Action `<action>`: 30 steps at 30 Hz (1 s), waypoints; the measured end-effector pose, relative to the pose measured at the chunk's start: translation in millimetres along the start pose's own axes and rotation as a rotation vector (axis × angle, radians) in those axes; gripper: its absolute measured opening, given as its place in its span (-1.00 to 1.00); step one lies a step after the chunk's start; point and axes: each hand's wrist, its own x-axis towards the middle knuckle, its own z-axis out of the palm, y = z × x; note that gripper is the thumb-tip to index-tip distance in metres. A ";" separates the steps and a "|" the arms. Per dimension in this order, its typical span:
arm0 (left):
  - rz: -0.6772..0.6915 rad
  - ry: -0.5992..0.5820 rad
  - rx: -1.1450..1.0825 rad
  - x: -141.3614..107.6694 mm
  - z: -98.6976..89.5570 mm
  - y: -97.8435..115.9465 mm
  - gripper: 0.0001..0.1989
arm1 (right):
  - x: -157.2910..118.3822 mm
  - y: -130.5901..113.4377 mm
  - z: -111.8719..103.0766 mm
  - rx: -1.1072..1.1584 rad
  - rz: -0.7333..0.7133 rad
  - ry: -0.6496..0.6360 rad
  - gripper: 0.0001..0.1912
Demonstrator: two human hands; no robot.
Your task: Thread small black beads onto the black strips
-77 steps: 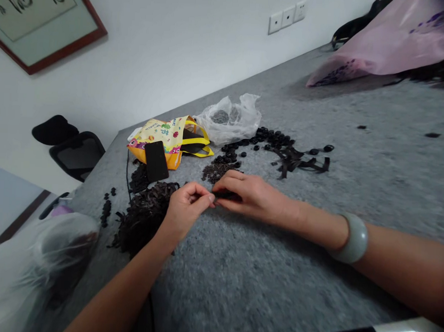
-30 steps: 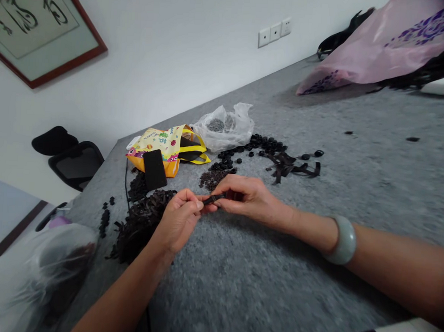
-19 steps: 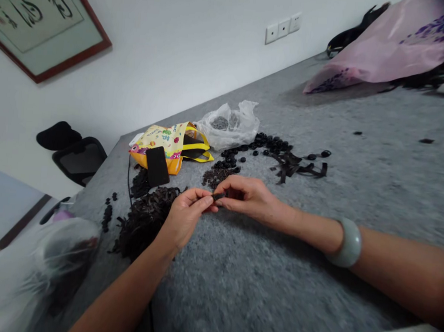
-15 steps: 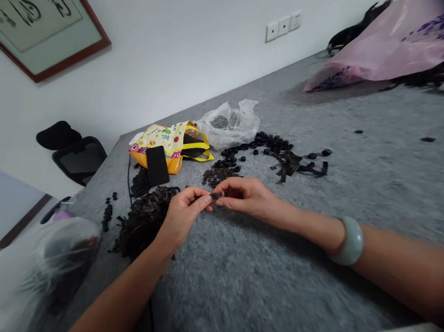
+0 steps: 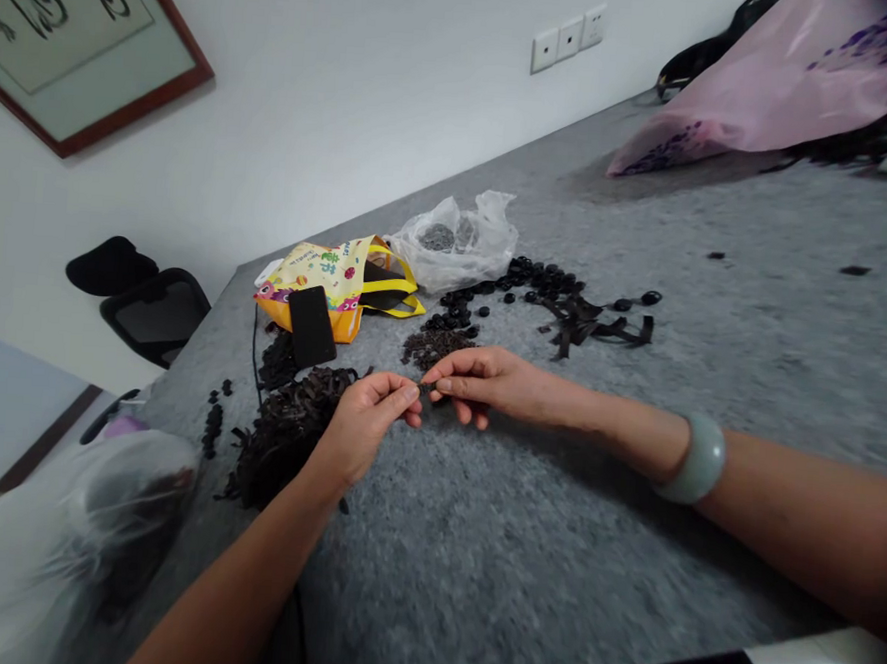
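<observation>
Above the grey table, my left hand (image 5: 363, 419) and my right hand (image 5: 496, 383) meet fingertip to fingertip. A small dark strip (image 5: 426, 386) is pinched between them, mostly covered by the fingers, so its exact shape cannot be made out. My right thumb and index finger press on its right end, while the other right fingers hang lower and apart. Left of my left hand lies a heap of dark strips (image 5: 278, 447). Just beyond my fingertips is a pile of tiny brown-black pieces (image 5: 435, 348), with black round rings (image 5: 537, 276) curving behind it.
Flat black straps (image 5: 579, 320) lie right of the rings. A yellow patterned bag (image 5: 334, 275) with a black phone (image 5: 312, 326) against it and a white plastic bag (image 5: 464, 243) stand behind. A pink bag (image 5: 758, 101) sits far right; clear plastic (image 5: 125, 493) hangs at left.
My right hand has shifted its hold: the thumb now lies along the index finger and the lower fingers have dropped open. The left hand keeps its pinch. The view has tipped slightly.
</observation>
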 end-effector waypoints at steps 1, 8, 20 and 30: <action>0.005 0.013 0.009 0.2 -1.0 -0.1 -0.81 | 0.1 0.5 -0.6 0.027 0.011 0.000 -0.68; 0.021 0.022 0.015 1.1 -2.2 -1.2 -0.82 | 2.6 6.3 1.3 0.057 0.040 0.004 -0.64; 0.248 0.291 0.262 -11.3 5.2 12.5 -0.95 | 1.9 -0.3 8.2 0.017 -0.003 0.246 -0.84; 0.202 0.268 0.244 -9.5 15.7 5.4 -0.94 | -1.6 -3.8 12.8 -0.048 -0.006 0.198 -0.83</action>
